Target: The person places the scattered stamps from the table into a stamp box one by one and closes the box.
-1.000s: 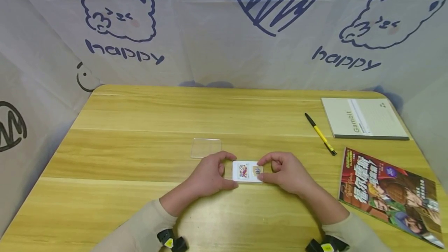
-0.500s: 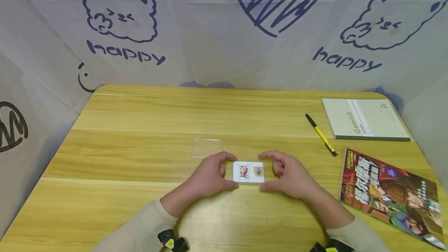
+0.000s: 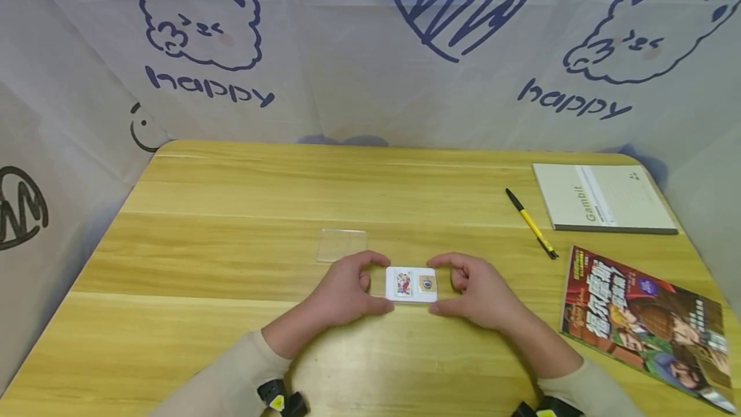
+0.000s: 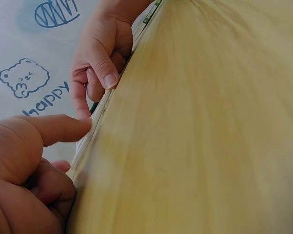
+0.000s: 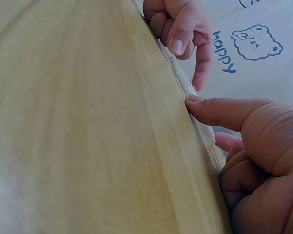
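Between my two hands, a small white flat case (image 3: 411,296) lies on the wooden table. On its left half is a stamp-like picture with red and blue figures (image 3: 403,283); on its right half sits a small tan square (image 3: 427,284) with a dark round motif. My left hand (image 3: 350,289) holds the case's left end, index finger at the far edge and thumb at the near edge. Mirroring it, my right hand (image 3: 478,289) holds the right end the same way. In the right wrist view, the right thumb (image 5: 197,105) meets the thin edge of the case.
A clear plastic cover (image 3: 341,246) lies just behind my left hand. To the right are a yellow and black pen (image 3: 530,223), a pale notebook (image 3: 604,198) and a colourful magazine (image 3: 648,327). Behind the table hangs a white cloth (image 3: 347,69) with drawings.
One second ago my right thumb and index were over the tan square; they have since left it and spread to the case's far and near edges. My left hand stays put.
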The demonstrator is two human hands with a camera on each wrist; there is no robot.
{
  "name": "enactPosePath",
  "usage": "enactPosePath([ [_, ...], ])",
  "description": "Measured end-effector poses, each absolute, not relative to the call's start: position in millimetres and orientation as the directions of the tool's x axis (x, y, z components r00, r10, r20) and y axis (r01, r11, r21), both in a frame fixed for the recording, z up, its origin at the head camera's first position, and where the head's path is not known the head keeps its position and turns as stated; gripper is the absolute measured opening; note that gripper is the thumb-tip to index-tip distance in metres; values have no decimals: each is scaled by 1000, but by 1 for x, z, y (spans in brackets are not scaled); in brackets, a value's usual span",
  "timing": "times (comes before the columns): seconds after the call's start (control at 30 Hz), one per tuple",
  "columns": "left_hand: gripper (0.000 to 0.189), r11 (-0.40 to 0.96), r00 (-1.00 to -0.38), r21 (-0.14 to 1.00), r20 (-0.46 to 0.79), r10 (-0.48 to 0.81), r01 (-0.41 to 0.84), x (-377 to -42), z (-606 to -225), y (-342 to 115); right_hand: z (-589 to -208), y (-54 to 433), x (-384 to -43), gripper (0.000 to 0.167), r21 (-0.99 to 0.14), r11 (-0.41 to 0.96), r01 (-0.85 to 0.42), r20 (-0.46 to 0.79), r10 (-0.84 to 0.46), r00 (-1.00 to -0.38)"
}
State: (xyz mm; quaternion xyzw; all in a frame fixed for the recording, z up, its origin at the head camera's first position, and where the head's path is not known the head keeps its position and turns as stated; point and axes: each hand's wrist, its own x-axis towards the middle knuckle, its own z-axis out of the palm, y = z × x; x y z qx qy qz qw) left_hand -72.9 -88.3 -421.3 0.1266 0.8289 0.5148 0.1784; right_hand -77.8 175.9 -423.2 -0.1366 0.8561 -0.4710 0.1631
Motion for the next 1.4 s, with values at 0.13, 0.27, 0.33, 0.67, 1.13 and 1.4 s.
enactPosePath([
  [0.13,65,419,-907,907,-142,396,41,-73,-422,-101,-425,175,-78,62,-848,523,-91,-143,-389,-910],
  [0.27,67,396,-922,916,-98,375,64,-77,-420,-123,-425,175,-79,62,-841,531,-101,-137,-391,-910],
  [0.33,68,401,-933,913,-82,350,70,-81,-419,-135,-425,175,-79,62,-837,537,-103,-138,-390,-911],
  [0.67,75,474,-949,880,-137,284,15,-106,-412,-180,-424,175,-80,60,-834,540,-116,-131,-398,-908],
  [1.13,69,508,-927,859,-233,294,-55,-117,-416,-183,-424,176,-78,61,-835,539,-110,-136,-396,-908],
  [1.4,67,513,-934,858,-188,306,-4,-114,-418,-182,-424,176,-79,61,-828,550,-110,-140,-393,-909],
])
